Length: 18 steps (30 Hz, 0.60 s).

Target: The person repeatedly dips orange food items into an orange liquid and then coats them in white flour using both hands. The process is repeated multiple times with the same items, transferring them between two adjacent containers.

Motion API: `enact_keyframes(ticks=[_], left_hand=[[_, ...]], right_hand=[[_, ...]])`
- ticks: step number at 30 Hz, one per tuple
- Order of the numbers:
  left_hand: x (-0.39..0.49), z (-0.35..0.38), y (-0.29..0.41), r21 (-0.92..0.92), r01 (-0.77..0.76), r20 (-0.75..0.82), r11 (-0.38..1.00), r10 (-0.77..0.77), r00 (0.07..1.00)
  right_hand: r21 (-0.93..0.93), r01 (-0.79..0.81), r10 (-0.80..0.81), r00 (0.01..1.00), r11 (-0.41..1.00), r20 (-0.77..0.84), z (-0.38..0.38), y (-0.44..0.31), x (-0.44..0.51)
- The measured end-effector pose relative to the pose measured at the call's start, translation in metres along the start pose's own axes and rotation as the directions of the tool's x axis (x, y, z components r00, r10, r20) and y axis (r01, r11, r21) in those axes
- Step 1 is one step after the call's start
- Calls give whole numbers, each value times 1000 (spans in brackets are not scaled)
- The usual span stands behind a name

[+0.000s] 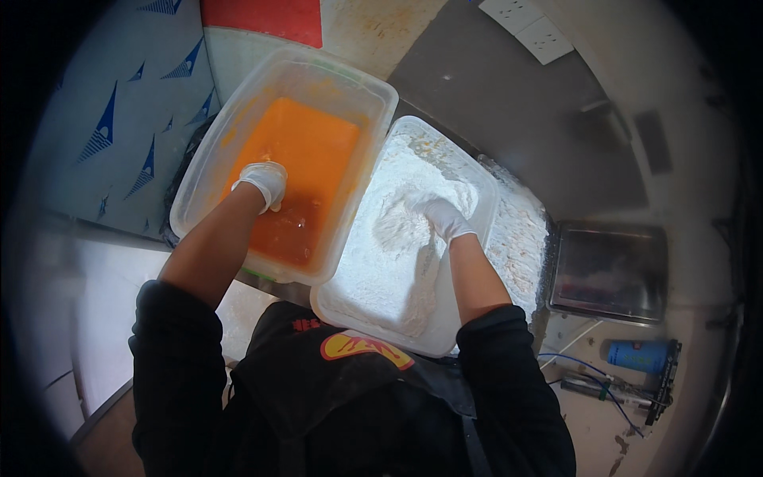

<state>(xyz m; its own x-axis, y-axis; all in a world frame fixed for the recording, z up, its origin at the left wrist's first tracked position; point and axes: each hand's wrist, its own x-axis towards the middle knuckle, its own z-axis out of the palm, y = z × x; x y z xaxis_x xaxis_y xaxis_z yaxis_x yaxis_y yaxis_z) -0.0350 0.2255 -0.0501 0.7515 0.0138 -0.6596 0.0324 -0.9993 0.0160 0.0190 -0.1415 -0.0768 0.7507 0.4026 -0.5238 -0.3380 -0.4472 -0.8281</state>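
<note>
My left hand (263,183), in a white disposable glove, is dipped in an orange liquid (310,143) that turns darker toward the near end. The liquid fills the lower part of a translucent plastic tub (363,89); the fingers are hidden below its surface. My right hand (442,216), gloved the same way, reaches into a heap of white powder (375,274), perhaps flour, with its fingertips buried or blurred. That powder lies in a second translucent plastic tub (448,340), close against the first. Whether either hand grips something cannot be seen.
Right of the powder tub is a tray of clumpy, floury crumbs (518,226). Beyond it sits a clear-lidded box (608,271). A blue can (636,356), a metal cylinder (596,386) and cables lie at lower right. Power sockets (527,30) are on the dark wall panel (506,89).
</note>
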Motion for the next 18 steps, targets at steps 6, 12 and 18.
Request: enact_keyframes(ticks=[6,12,18], left_hand=[[2,2,-4,-5,10,-28,1000,-10,1000],[3,0,-2,-7,3,46,1000,-2,999],[-3,5,-3,-33,-45,-91,998,42,995]], right_hand=[[-40,10,-29,852,999,-523,25,-2,6],[-903,-184,-414,841,389,-350,94,47,15],[-880,-143,-510,769,452,-387,100,53,20]])
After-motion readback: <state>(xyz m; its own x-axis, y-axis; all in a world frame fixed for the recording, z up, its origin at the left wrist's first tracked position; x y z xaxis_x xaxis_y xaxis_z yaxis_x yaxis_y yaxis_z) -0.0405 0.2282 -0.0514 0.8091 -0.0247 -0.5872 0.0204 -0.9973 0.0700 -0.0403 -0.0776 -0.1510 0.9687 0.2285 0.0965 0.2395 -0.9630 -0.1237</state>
